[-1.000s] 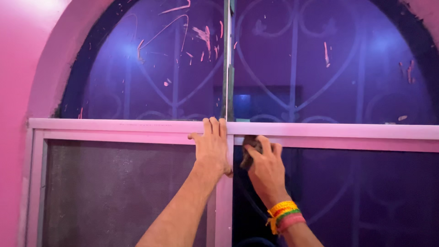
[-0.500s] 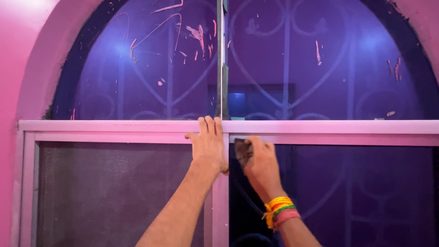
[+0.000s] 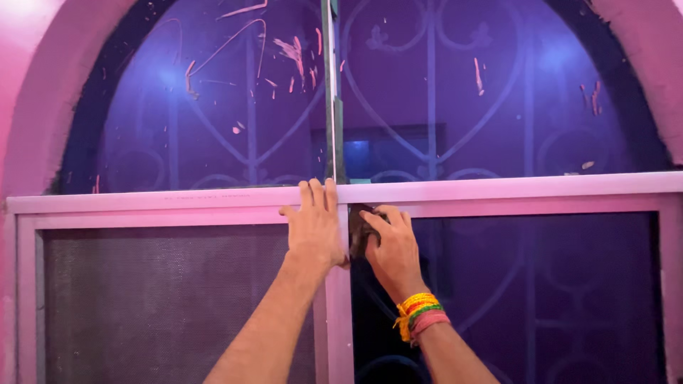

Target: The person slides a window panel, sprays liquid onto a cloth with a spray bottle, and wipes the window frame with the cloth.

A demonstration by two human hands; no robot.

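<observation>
Pinched in my right hand (image 3: pixel 391 249) is a small dark pad (image 3: pixel 358 229), a flat brownish scrap of some rough material, with the fingers curled over its front. It is pressed to the top left corner of the dark lower right glass pane (image 3: pixel 541 299), just under the pale horizontal window rail (image 3: pixel 512 190). On that wrist I see a stack of yellow, green and pink thread bands (image 3: pixel 420 316). My left hand (image 3: pixel 313 227) lies flat with its fingers together, palm on the pale vertical frame post (image 3: pixel 340 327), fingertips reaching over the rail's upper edge; it holds nothing. Both hands sit just beside each other. To the left is a grey mesh screen panel (image 3: pixel 163 306). Above, I see the arched purple glass (image 3: pixel 213 107) streaked with pink paint marks, split by 1 thin centre bar (image 3: pixel 332 92).
</observation>
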